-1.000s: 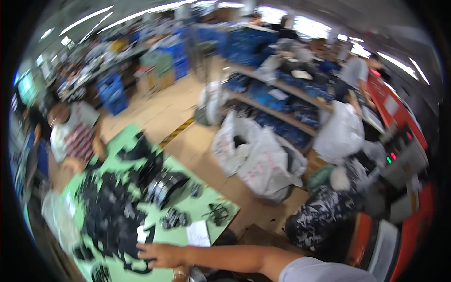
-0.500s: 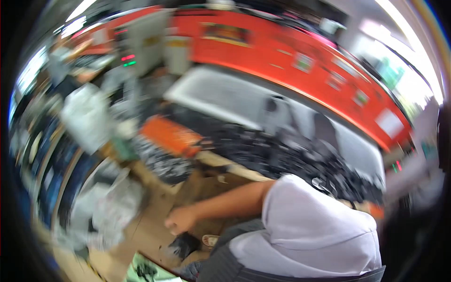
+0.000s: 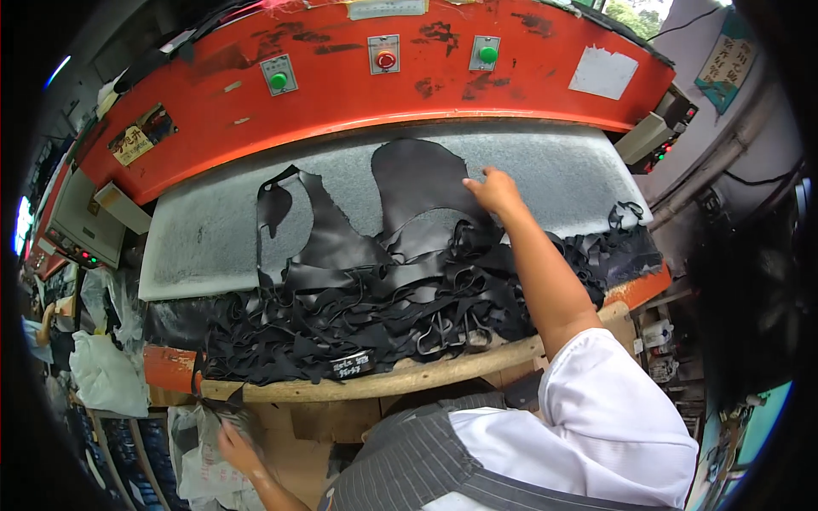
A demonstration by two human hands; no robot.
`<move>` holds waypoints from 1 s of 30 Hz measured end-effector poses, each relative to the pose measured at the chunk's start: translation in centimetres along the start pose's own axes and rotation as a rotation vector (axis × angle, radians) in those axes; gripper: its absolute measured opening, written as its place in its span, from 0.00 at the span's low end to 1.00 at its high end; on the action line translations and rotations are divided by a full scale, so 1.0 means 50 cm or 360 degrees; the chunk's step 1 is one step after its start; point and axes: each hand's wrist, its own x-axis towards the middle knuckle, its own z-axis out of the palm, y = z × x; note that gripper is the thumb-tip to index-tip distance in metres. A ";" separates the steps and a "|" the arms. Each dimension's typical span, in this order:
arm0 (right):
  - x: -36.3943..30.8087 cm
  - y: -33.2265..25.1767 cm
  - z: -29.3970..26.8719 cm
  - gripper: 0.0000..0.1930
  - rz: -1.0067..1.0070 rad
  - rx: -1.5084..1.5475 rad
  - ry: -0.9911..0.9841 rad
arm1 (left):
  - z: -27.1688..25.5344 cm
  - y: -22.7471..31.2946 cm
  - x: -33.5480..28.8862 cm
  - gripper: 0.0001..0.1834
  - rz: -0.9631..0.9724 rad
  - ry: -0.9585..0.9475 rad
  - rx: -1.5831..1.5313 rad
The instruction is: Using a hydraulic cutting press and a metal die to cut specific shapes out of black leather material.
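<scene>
My right hand (image 3: 494, 191) reaches over the pale cutting bed, its thumb and fingers apart at the right edge of a large, rounded black leather piece (image 3: 422, 175). To the left of that piece, a cut-out black leather remnant (image 3: 328, 230) curves over the bed. My left hand (image 3: 239, 447) is low at the left, beside a whitish plastic bag (image 3: 200, 464) and just below a dark strip (image 3: 223, 407). Its fingers are small and blurred, so any hold on the strip is unclear.
Tangled black leather scraps (image 3: 341, 307) heap along the bed's near side, with metal cutting dies (image 3: 434, 336) among them. A wooden edge (image 3: 409, 379) runs in front. Behind the pale bed (image 3: 204, 226) stands a red machine beam (image 3: 324, 72) with green and red buttons.
The view has swung right to face the red machine and sharpened. My right arm, earlier stretched toward the lower left near the bags, now extends forward over the bed to the leather.
</scene>
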 end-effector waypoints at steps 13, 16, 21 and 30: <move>0.072 -0.053 0.077 0.30 -0.0008 0.0115 -0.0313 | 0.473 0.451 0.306 0.27 0.0324 -0.0792 0.0507; 0.084 -0.028 0.050 0.27 0.0015 0.0176 -0.0166 | 0.487 0.472 0.331 0.25 0.0213 -0.1163 0.0581; 0.116 0.005 0.010 0.24 0.0095 0.0145 -0.0065 | 0.528 0.515 0.311 0.20 0.0235 -0.0998 0.0006; -0.197 -0.048 -0.057 0.23 -0.1140 0.0263 0.0089 | 0.470 0.525 0.232 0.24 0.1143 -0.0793 0.0137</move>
